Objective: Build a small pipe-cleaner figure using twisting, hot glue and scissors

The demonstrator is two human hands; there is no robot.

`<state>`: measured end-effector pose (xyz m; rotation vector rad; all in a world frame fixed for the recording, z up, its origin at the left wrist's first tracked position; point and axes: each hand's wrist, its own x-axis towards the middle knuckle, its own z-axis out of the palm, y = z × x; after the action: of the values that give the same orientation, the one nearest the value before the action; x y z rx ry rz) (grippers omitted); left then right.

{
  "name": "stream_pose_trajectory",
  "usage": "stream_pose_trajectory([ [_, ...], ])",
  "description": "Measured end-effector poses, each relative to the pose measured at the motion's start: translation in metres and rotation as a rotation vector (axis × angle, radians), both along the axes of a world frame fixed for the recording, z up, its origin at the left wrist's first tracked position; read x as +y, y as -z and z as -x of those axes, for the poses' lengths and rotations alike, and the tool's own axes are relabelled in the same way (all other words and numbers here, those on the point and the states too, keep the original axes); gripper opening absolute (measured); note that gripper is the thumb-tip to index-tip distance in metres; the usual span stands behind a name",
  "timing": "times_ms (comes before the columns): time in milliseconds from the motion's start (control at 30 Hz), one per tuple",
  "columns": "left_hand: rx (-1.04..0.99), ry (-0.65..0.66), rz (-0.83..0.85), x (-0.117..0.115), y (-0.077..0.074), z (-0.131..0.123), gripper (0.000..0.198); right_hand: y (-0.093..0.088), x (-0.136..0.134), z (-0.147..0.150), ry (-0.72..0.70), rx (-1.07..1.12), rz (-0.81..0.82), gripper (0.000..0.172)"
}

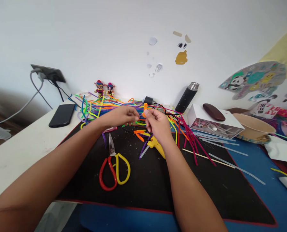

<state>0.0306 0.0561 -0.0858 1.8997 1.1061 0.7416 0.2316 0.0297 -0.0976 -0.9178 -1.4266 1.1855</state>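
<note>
My right hand (pixel 158 125) pinches a short orange pipe cleaner piece (pixel 145 108), which sticks up between thumb and fingers. Just left of it, my left hand (pixel 121 116) has its fingers curled together; whatever is in them, if anything, is too small to make out. Below the hands, short orange pipe cleaner pieces (pixel 140 138) lie on the black mat (pixel 143 187). A yellow glue gun (pixel 159 148) rests partly behind my right wrist. Scissors (pixel 112 153) with one red and one yellow handle lie below my left hand.
Many coloured pipe cleaners (pixel 92 108) spread along the wall. A black phone (pixel 61 115) lies at left. To the right are a black thermos (pixel 187 97), a white box (pixel 216 120) with a brown case (pixel 214 112) on top, a bowl (pixel 253 127) and a wooden stick (pixel 208 158).
</note>
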Motion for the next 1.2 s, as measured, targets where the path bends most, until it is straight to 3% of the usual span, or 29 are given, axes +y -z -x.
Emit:
stream_pose_trajectory([
  [167,0.478,0.095,-0.109,-0.001,0.027,-0.015,0.022,0.001,0.001,0.000,-0.010,0.012,0.005,0.042],
  [300,0.530,0.130,-0.186,-0.002,0.039,-0.024,0.020,0.000,0.000,0.001,-0.015,-0.015,0.007,0.045],
  [467,0.363,0.061,-0.106,0.005,0.037,-0.016,0.019,-0.001,0.000,0.001,-0.012,-0.038,0.012,0.046],
  [667,-0.326,-0.184,0.179,0.014,0.021,0.001,0.042,0.003,0.001,0.001,-0.009,-0.037,0.016,0.043],
  [800,-0.645,-0.235,0.278,0.013,0.017,0.000,0.049,0.005,0.002,0.001,-0.020,-0.039,0.032,0.040],
  [933,-0.713,-0.202,0.294,0.005,0.009,-0.007,0.047,0.006,0.003,0.002,-0.015,-0.074,0.050,0.038],
  [1200,-0.584,-0.134,0.237,-0.003,0.001,-0.014,0.040,0.007,0.003,0.001,-0.003,-0.123,0.036,0.036],
])
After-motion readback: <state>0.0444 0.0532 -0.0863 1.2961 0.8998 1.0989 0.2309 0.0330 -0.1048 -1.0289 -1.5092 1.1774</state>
